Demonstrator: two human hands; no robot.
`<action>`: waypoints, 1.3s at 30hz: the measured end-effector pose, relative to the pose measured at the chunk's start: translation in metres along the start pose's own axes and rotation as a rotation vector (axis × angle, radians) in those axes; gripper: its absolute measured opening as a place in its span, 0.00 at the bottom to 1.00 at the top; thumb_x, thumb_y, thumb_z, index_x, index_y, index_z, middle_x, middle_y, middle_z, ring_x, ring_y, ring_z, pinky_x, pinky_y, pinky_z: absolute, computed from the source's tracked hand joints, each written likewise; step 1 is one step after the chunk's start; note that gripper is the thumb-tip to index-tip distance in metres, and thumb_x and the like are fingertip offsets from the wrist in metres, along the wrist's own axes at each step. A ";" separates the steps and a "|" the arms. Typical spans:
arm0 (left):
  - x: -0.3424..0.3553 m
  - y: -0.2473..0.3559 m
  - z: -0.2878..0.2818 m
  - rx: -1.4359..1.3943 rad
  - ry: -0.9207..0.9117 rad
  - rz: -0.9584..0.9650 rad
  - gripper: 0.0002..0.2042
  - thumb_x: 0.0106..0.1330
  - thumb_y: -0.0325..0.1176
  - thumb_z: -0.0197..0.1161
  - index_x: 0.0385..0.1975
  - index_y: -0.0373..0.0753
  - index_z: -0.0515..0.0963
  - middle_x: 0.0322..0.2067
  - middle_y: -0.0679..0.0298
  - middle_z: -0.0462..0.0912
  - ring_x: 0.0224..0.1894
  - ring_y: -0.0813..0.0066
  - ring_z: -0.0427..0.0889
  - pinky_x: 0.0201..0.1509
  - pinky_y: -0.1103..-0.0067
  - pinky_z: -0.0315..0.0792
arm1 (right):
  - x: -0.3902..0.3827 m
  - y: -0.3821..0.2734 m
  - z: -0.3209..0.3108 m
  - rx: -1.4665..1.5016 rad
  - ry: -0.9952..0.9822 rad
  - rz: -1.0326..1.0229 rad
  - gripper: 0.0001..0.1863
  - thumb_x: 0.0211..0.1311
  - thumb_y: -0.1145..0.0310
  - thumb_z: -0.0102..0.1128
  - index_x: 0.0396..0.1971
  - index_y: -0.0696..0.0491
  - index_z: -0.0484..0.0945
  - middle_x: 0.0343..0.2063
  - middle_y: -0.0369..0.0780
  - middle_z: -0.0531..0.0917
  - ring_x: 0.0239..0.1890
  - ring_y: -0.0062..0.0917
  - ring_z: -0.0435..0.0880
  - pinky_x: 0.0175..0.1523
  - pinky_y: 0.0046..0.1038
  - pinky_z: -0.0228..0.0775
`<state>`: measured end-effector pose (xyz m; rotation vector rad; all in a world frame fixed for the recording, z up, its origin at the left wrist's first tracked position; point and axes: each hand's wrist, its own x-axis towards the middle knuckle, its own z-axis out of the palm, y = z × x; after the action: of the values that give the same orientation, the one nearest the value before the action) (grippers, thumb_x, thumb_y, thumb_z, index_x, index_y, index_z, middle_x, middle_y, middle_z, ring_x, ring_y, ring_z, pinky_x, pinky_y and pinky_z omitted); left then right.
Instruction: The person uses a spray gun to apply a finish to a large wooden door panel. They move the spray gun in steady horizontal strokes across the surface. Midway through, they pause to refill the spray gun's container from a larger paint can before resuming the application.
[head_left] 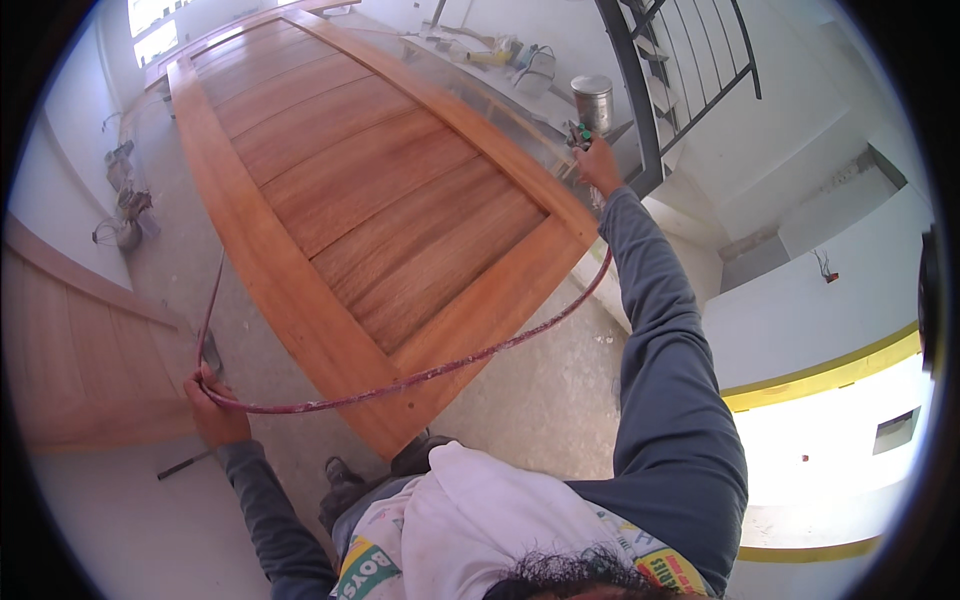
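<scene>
My right hand (598, 167) is stretched out over the far right edge of a large reddish-brown wooden door (385, 215). Its fingers are wrapped round a paint spray gun (577, 136), with a silvery metal cup (593, 98) showing just above. A red, paint-flecked air hose (450, 375) hangs in a curve from near my right wrist across the door's near end. At the left, my left hand (216, 408) is closed round that hose, off the door's side. The door lies raised and flat, with grooved boards inside a smooth frame. Pale haze hangs over its far part.
A second wooden panel (90, 345) leans at the left. Dusty gear (128, 215) lies along the left wall. Behind the door, a bench (540, 95) holds bottles and tools. A dark metal stair railing (690, 75) rises at the right, near my right arm.
</scene>
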<state>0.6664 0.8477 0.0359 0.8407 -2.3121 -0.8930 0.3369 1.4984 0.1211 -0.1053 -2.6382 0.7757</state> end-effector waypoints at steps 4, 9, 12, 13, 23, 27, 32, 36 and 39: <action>0.006 -0.003 -0.014 -0.076 0.003 -0.012 0.20 0.75 0.51 0.48 0.38 0.36 0.71 0.22 0.61 0.75 0.24 0.71 0.76 0.30 0.74 0.71 | -0.023 -0.024 -0.005 -0.052 -0.111 -0.063 0.19 0.58 0.66 0.62 0.47 0.59 0.78 0.26 0.46 0.83 0.26 0.30 0.85 0.26 0.31 0.76; 0.032 -0.048 -0.025 -0.091 0.083 0.052 0.20 0.75 0.51 0.49 0.38 0.35 0.72 0.23 0.60 0.76 0.24 0.71 0.76 0.30 0.73 0.70 | -0.088 -0.101 -0.016 0.188 -0.298 0.106 0.16 0.59 0.66 0.63 0.45 0.59 0.78 0.23 0.39 0.80 0.24 0.21 0.80 0.23 0.26 0.72; 0.049 -0.078 -0.043 -0.105 0.085 -0.017 0.21 0.74 0.51 0.50 0.38 0.35 0.73 0.23 0.60 0.77 0.24 0.70 0.77 0.31 0.72 0.71 | -0.129 -0.147 -0.013 0.292 -0.380 0.139 0.14 0.61 0.67 0.64 0.43 0.59 0.77 0.23 0.36 0.79 0.23 0.17 0.79 0.22 0.23 0.70; 0.053 -0.085 -0.051 -0.093 0.091 -0.029 0.22 0.74 0.52 0.50 0.38 0.35 0.74 0.23 0.59 0.77 0.25 0.70 0.77 0.31 0.72 0.71 | -0.142 -0.164 -0.012 0.323 -0.405 0.153 0.14 0.61 0.67 0.64 0.42 0.58 0.76 0.23 0.35 0.79 0.23 0.16 0.78 0.21 0.22 0.69; 0.095 -0.161 -0.123 -0.108 0.122 -0.086 0.22 0.73 0.52 0.51 0.38 0.34 0.75 0.22 0.59 0.79 0.25 0.71 0.80 0.32 0.74 0.72 | -0.265 -0.315 0.004 0.362 -0.546 0.103 0.13 0.61 0.67 0.65 0.41 0.57 0.76 0.26 0.34 0.80 0.24 0.16 0.79 0.21 0.20 0.69; 0.107 -0.185 -0.139 -0.171 0.104 -0.051 0.22 0.73 0.51 0.51 0.38 0.34 0.75 0.21 0.60 0.78 0.24 0.73 0.79 0.31 0.75 0.71 | -0.307 -0.367 0.006 0.404 -0.636 0.114 0.15 0.59 0.66 0.66 0.41 0.58 0.77 0.27 0.36 0.82 0.26 0.17 0.80 0.22 0.19 0.71; 0.116 -0.193 -0.153 -0.187 0.077 -0.078 0.21 0.74 0.50 0.51 0.37 0.34 0.74 0.21 0.62 0.77 0.23 0.75 0.78 0.29 0.76 0.71 | -0.335 -0.406 -0.003 0.452 -0.764 0.182 0.16 0.60 0.65 0.66 0.42 0.59 0.77 0.28 0.37 0.82 0.27 0.18 0.81 0.23 0.20 0.72; 0.121 -0.194 -0.157 -0.182 0.061 -0.069 0.21 0.74 0.50 0.51 0.37 0.34 0.74 0.21 0.62 0.77 0.23 0.74 0.77 0.30 0.76 0.71 | -0.343 -0.404 -0.010 0.426 -0.788 0.178 0.16 0.62 0.64 0.64 0.43 0.59 0.78 0.29 0.37 0.82 0.29 0.18 0.81 0.23 0.21 0.72; 0.117 -0.186 -0.155 -0.159 0.074 -0.047 0.22 0.74 0.51 0.51 0.38 0.32 0.76 0.22 0.59 0.79 0.25 0.72 0.79 0.31 0.76 0.71 | -0.341 -0.384 -0.005 0.391 -0.715 0.161 0.16 0.61 0.65 0.64 0.43 0.60 0.78 0.29 0.38 0.82 0.28 0.18 0.81 0.23 0.21 0.71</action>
<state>0.7545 0.5943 0.0295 0.8482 -2.1342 -1.0331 0.6677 1.1160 0.2133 0.0872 -3.0695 1.6181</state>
